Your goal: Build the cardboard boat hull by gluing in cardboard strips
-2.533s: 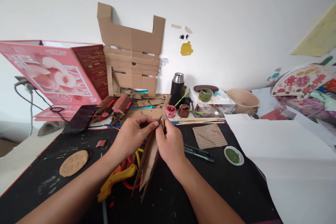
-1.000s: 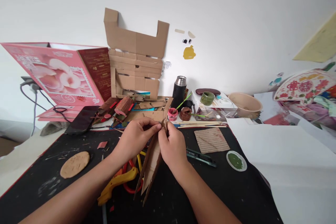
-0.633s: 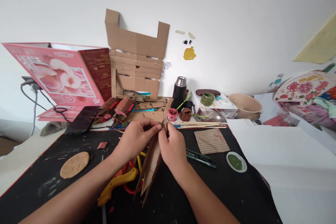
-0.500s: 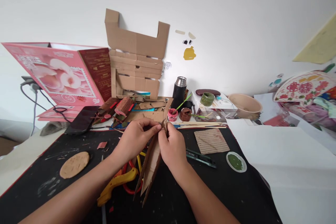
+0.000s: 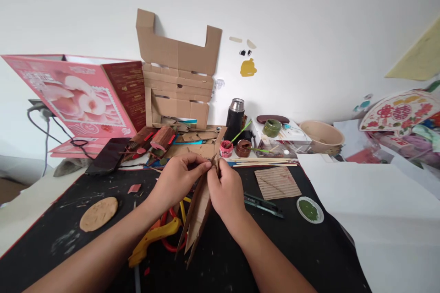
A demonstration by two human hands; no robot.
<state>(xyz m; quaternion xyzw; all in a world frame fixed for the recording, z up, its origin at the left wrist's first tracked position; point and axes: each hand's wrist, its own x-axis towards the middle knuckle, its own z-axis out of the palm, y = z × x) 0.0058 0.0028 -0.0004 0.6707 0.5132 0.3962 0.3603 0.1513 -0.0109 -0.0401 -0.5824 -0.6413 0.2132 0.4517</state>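
Note:
Between my hands is a long, folded strip of cardboard (image 5: pixel 198 219) with ragged edges, its near end hanging down toward me over the black mat (image 5: pixel 275 256). My right hand (image 5: pixel 225 185) is closed around its far end. My left hand (image 5: pixel 180 176) pinches with thumb and forefinger at the same far end, close to the right thumb. What exactly sits in that pinch is too small to make out. Below my left wrist lie a yellow-handled tool (image 5: pixel 154 240) and red-handled scissors (image 5: pixel 168 242), partly covered by the cardboard.
Right of my hands lie a dark green utility knife (image 5: pixel 263 205), a corrugated cardboard square (image 5: pixel 277 182) and a lid with green paint (image 5: pixel 310 209). A round tan disc (image 5: pixel 99 214) is at left. Paint jars (image 5: pixel 243 148), a black thermos (image 5: pixel 234 121) and cardboard scraps (image 5: pixel 192 150) stand behind.
Almost nothing differs. The view has shifted very slightly, while both hands keep their place at the far end of the cardboard strip.

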